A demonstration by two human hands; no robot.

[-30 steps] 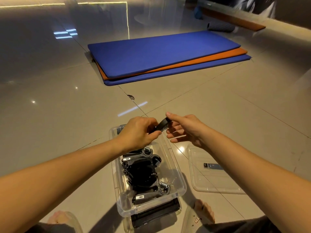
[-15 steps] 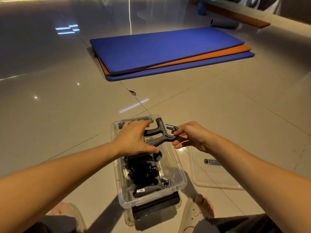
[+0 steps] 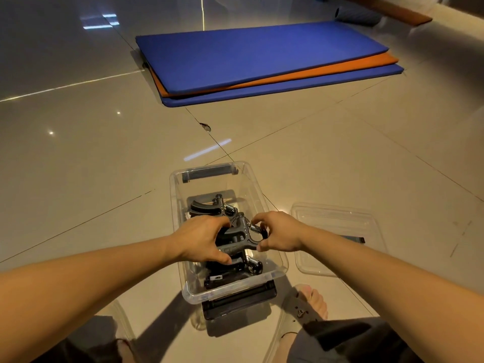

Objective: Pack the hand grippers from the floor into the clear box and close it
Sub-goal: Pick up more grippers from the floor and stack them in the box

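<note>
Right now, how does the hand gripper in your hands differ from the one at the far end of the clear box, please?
The held hand gripper is gripped by the left hand at its handles and pinched by the right hand near its spring; the far hand gripper lies untouched. The held one is mid-box over other grippers; the far one rests nearer the clear box's far wall. Both are dark with a metal coil spring.

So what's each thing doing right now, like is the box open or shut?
clear box: open, lid off, hand grippers inside.
lid: lying on the floor, right of the box.
top hand gripper: in the box, held by both hands.
left hand: grips its handles.
right hand: holds its spring end.
mats: stacked flat on the floor.
</note>
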